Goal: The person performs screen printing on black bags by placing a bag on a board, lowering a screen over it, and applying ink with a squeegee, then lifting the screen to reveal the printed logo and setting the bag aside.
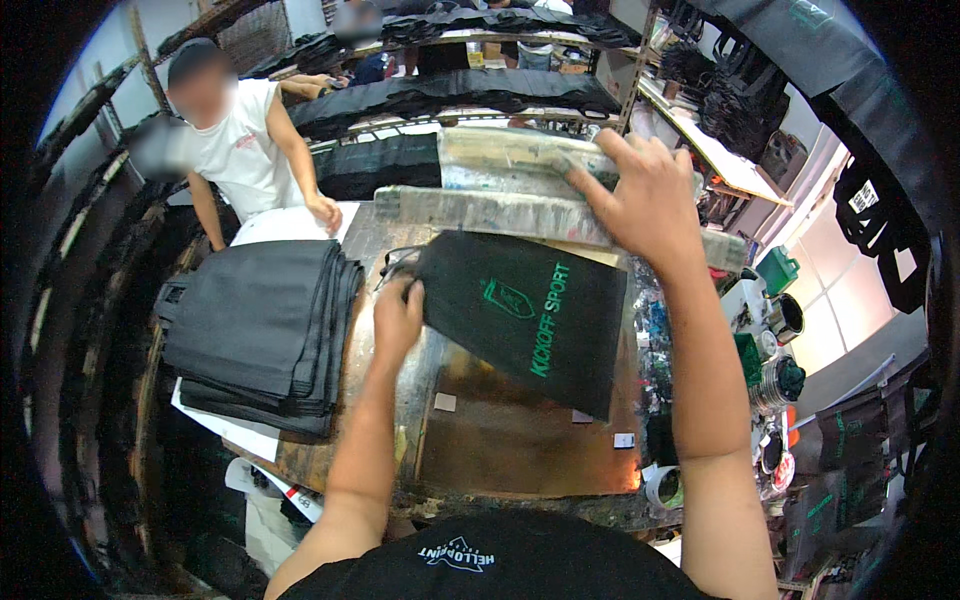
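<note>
My left hand (398, 318) grips the near left edge of a black fabric bag (560, 340) with a green printed emblem and lettering, which lies slanted across a stained wooden printing board (500, 440). My right hand (645, 195) rests flat on the raised, paint-smeared screen frame (480, 205) at the far side of the board. The bag's far edge tucks under that frame.
A stack of several folded black bags (260, 335) lies at my left on white paper. A person in a white T-shirt (245, 150) leans on the table beyond it. Ink cans (785, 320) and a green container (775, 268) stand at right. Black bags hang on racks (450, 90) behind.
</note>
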Motion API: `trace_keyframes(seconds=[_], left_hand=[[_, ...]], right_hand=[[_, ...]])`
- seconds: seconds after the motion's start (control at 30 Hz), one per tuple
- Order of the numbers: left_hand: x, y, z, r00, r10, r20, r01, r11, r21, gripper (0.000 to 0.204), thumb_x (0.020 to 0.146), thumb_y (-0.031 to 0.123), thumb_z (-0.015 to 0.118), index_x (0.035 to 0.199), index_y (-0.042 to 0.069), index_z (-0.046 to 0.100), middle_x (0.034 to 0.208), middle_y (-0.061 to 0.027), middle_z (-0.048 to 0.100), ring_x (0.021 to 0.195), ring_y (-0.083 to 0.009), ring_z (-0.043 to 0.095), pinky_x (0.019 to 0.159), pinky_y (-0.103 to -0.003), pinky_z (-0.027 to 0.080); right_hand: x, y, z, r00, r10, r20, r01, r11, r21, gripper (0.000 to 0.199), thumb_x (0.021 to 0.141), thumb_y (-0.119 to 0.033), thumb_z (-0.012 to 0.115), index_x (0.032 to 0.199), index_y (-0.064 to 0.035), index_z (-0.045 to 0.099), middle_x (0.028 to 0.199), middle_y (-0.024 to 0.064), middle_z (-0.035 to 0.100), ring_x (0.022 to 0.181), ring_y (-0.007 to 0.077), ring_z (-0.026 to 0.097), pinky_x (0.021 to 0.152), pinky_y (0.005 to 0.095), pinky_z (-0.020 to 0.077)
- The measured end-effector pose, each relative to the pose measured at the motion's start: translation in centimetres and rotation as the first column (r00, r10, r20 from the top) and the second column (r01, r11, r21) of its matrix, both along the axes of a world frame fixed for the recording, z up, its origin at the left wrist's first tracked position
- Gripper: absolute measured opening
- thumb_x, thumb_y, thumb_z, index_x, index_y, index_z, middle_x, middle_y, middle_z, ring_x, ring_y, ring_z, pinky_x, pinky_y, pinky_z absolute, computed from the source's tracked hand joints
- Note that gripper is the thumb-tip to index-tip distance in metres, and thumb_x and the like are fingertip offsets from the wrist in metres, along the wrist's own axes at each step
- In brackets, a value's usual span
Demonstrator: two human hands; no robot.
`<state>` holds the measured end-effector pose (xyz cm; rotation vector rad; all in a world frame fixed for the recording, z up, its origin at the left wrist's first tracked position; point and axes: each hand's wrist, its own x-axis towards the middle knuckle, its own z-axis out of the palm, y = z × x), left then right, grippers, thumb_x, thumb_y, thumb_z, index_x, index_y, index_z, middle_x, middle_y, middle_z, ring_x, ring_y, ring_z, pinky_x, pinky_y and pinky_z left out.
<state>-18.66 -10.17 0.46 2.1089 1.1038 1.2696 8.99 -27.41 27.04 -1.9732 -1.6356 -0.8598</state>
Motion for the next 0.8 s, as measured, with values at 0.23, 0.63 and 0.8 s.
trace_keyframes(seconds=[0.23, 0.63, 0.8], left_hand=[[-7.3, 8.0, 12.3, 0.995, 0.021, 0.102, 0.008, 0.961, -0.275, 0.036, 0.1, 0.027, 0.071, 0.119, -0.003, 0.073, 0.089, -0.0051, 0.073, 0.07, -0.0108, 0.064, 0.054, -0.029, 0.052], [-31.2, 14.3, 2.8, 0.655, 0.741, -0.148, -0.737, 0.67, 0.092, 0.077, 0.096, 0.045, 0.073, 0.15, -0.004, 0.047, 0.142, -0.0384, 0.052, 0.128, -0.0488, 0.053, 0.111, -0.052, 0.041], [-29.1, -1.0, 2.2, 0.71, 0.491, -0.505, -0.455, 0.867, 0.203, 0.084, 0.1, 0.049, 0.065, 0.163, 0.004, 0.033, 0.17, -0.0225, 0.027, 0.159, -0.0448, 0.018, 0.128, -0.059, 0.014]], right_hand=[[0.0, 0.1, -0.2, 1.0, 0.0, 0.017, -0.001, 0.999, 0.054, 0.052, 0.094, -0.058, 0.064, 0.112, -0.0096, 0.071, 0.1, 0.017, 0.071, 0.104, 0.0346, 0.065, 0.095, 0.0511, 0.0409], [-0.3, 0.7, 0.4, 0.999, 0.013, -0.041, -0.012, 1.0, 0.009, 0.049, 0.093, -0.055, 0.067, 0.111, -0.0083, 0.07, 0.101, 0.0169, 0.069, 0.104, 0.0351, 0.064, 0.094, 0.0511, 0.0405], [-0.8, -0.5, 0.0, 1.0, -0.011, 0.005, 0.011, 1.0, 0.012, 0.049, 0.093, -0.053, 0.068, 0.111, -0.008, 0.07, 0.097, 0.0164, 0.07, 0.102, 0.036, 0.065, 0.089, 0.0502, 0.0414]])
